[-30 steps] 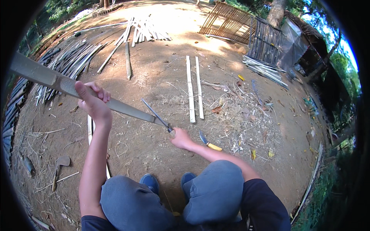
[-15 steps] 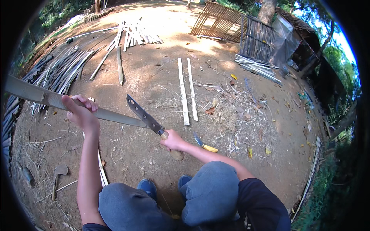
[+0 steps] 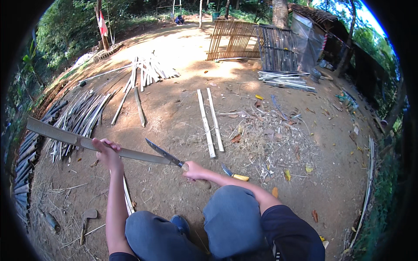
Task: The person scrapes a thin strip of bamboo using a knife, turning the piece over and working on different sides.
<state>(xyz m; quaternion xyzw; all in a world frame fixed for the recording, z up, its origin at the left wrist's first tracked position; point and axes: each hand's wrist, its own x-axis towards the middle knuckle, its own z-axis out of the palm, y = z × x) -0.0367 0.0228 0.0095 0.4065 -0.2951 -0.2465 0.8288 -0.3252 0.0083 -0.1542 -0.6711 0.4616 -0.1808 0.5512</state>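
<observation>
My left hand (image 3: 109, 153) is wrapped round a long split bamboo strip (image 3: 56, 132), which slants from the upper left down toward my right hand. In my right hand (image 3: 194, 171) is the wooden handle of a machete (image 3: 162, 151); its dark blade has holes along it and points up and to the left. The blade crosses near the strip's right end; whether they touch I cannot tell. A knife with a yellow handle (image 3: 240, 177) lies on the ground just right of my right hand. Two pale bamboo strips (image 3: 206, 124) lie side by side ahead of me.
Split bamboo is piled at the left (image 3: 80, 115), with a pale stack (image 3: 152, 71) farther off. Shavings (image 3: 270, 135) litter the ground on the right. A small hatchet-like tool (image 3: 89, 215) lies at lower left. Bamboo panels (image 3: 278, 48) stand near a shed at the back right.
The view has tilted up, bringing trees and a red and white flag into sight. The machete and bamboo strip remain in my hands, and the blade now lies at a flatter angle.
</observation>
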